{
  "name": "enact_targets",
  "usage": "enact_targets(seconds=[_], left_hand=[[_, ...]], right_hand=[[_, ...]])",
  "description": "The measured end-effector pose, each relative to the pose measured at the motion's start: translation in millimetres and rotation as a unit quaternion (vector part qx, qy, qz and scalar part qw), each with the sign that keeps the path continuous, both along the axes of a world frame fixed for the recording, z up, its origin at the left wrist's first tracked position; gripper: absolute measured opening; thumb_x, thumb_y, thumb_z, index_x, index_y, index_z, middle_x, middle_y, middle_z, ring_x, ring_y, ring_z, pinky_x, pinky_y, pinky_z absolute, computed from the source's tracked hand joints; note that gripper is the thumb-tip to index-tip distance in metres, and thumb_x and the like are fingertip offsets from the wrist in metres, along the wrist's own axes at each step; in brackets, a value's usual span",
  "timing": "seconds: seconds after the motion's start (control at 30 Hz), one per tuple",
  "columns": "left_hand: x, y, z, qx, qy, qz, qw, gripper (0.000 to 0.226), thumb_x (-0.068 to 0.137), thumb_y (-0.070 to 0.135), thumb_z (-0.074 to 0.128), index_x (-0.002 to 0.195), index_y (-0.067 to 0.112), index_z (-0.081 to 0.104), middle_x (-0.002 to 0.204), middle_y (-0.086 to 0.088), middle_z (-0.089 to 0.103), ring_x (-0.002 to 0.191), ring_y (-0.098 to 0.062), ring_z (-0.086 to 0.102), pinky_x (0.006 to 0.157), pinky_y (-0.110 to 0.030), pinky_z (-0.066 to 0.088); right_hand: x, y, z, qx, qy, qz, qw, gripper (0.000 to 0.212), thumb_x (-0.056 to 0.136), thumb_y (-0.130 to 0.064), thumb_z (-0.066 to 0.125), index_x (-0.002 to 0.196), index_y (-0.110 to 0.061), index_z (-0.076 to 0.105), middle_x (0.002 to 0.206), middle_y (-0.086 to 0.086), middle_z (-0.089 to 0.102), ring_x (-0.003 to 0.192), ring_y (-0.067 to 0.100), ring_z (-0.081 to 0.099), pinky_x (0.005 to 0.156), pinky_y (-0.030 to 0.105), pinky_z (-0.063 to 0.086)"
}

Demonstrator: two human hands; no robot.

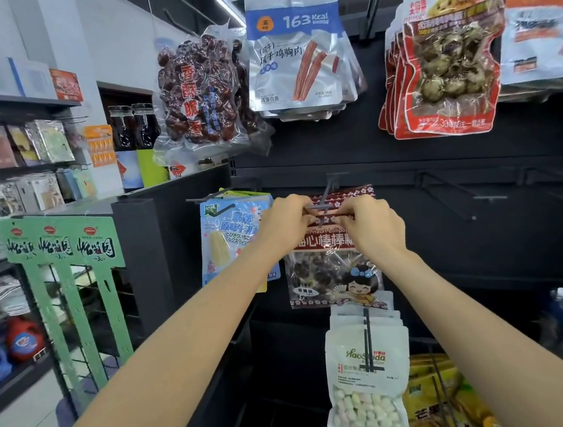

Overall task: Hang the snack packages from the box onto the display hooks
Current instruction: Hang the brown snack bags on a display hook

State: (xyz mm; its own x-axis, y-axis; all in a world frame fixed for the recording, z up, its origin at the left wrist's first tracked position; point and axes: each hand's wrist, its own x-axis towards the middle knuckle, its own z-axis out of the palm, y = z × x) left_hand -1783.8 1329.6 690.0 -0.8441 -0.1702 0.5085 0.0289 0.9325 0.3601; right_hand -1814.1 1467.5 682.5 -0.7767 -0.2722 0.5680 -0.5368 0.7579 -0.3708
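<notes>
1. Nearest the lens: two bare forearms reaching up from the bottom edge toward a dark display panel (439, 150).
2. Left hand (284, 225) pinching the top left corner of a lollipop package (333, 270), fingers curled round its maroon header.
3. Right hand (372, 227) pinching the top right corner of the same header, thumb and fingertips closed on it.
4. Package held upright against the panel, its header right at the tip of a grey display hook (326, 197); whether the hang hole is on the prong, hard to tell behind the fingers.
5. Just left, touching or nearly so: blue milk-stick packs (227, 239) on a neighbouring hook, partly covered by the left wrist.
6. Directly below: white candy bags (368, 377) on a lower hook, overlapping the package's bottom edge.
7. Above: jujube bag (203, 90), chicken-breast pouches (295, 53), red-edged packs (444, 66).
8. Far left: green cardboard stand (63, 248), shelves of boxed goods (8, 143).
9. Lower right: yellow packs (435, 398) behind thin hooks.
</notes>
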Motion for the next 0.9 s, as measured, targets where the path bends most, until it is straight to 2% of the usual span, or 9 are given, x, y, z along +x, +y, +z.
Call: enact_targets(seconds=[0.07,0.17,0.33,0.5,0.57,0.63,0.7,0.77,0.9], left_hand=[[-12.2,-0.8,2.8,-0.011,-0.011,0.010,1.000,0.013,0.093,0.009,0.052,0.088,0.014,0.063,0.075,0.000,0.056,0.078,-0.026,0.058,0.068,-0.033,0.044],[-30.4,-1.5,4.3,-0.023,-0.016,0.025,0.999,0.025,0.092,0.005,0.050,0.077,0.024,0.054,0.076,0.000,0.056,0.082,-0.027,0.058,0.067,-0.033,0.041],[-47.8,0.2,2.8,-0.040,-0.001,0.046,0.998,0.015,0.092,0.011,0.054,0.090,0.022,0.064,0.092,-0.005,0.067,0.090,-0.028,0.061,0.071,-0.036,0.045],[-52.8,-5.0,1.0,-0.043,0.013,0.053,0.998,0.012,0.091,0.017,0.057,0.099,0.019,0.065,0.104,-0.006,0.066,0.092,-0.027,0.062,0.071,-0.036,0.051],[-48.0,-5.6,-3.9,-0.060,0.044,0.052,0.996,0.017,0.090,0.014,0.058,0.106,0.017,0.064,0.108,-0.005,0.060,0.098,-0.025,0.058,0.074,-0.036,0.049],[-37.8,-5.9,-12.3,-0.058,0.095,0.046,0.993,0.025,0.089,0.012,0.059,0.113,0.017,0.061,0.115,-0.003,0.054,0.106,-0.022,0.051,0.079,-0.034,0.047],[-22.5,-6.3,-24.2,-0.066,0.126,0.047,0.989,0.028,0.090,0.014,0.058,0.117,0.016,0.058,0.118,-0.001,0.053,0.109,-0.020,0.049,0.084,-0.033,0.044],[-5.0,-9.7,-39.6,-0.078,0.111,0.050,0.989,0.027,0.092,0.017,0.055,0.118,0.015,0.056,0.116,-0.002,0.054,0.106,-0.020,0.050,0.083,-0.032,0.041],[39.7,-32.5,-69.4,-0.018,0.023,0.056,0.998,0.019,0.094,0.023,0.050,0.110,0.016,0.058,0.106,-0.002,0.061,0.098,-0.020,0.057,0.076,-0.032,0.045]], right_hand=[[-10.1,-1.8,2.0,0.014,0.002,-0.001,1.000,0.028,0.096,-0.016,0.051,0.118,-0.027,0.065,0.104,0.003,0.069,0.093,0.026,0.063,0.067,0.031,0.044],[-26.5,-5.0,0.1,0.034,0.008,-0.013,0.999,0.037,0.096,-0.008,0.047,0.123,-0.030,0.062,0.109,0.004,0.068,0.095,0.026,0.063,0.067,0.031,0.043],[-45.3,-13.0,-12.0,0.016,-0.003,-0.003,1.000,0.056,0.085,0.013,0.045,0.130,-0.018,0.056,0.118,0.011,0.064,0.105,0.029,0.061,0.083,0.038,0.051],[-49.6,-8.6,-32.2,0.027,0.087,0.001,0.996,0.060,0.078,0.006,0.065,0.134,-0.010,0.052,0.129,0.012,0.055,0.123,0.030,0.048,0.114,0.042,0.028],[-48.0,-6.2,-40.2,-0.007,0.152,-0.004,0.988,0.057,0.072,0.007,0.071,0.126,-0.007,0.058,0.126,0.015,0.058,0.120,0.032,0.051,0.112,0.045,0.027],[-37.5,-3.6,-45.3,-0.035,0.167,0.013,0.985,0.050,0.077,0.002,0.070,0.124,-0.007,0.059,0.125,0.013,0.057,0.118,0.029,0.052,0.105,0.040,0.039],[-23.8,-2.5,-49.2,-0.034,0.126,0.044,0.991,0.039,0.087,-0.005,0.061,0.126,-0.011,0.057,0.125,0.006,0.054,0.114,0.022,0.050,0.091,0.030,0.046],[-14.6,-4.8,-55.2,-0.008,0.057,0.086,0.995,0.031,0.092,-0.010,0.055,0.123,-0.013,0.058,0.120,0.003,0.053,0.105,0.019,0.053,0.082,0.028,0.046],[9.1,-26.6,-71.2,0.045,-0.046,0.191,0.979,0.022,0.092,-0.014,0.054,0.111,-0.016,0.063,0.109,0.005,0.062,0.098,0.023,0.060,0.083,0.041,0.051]])
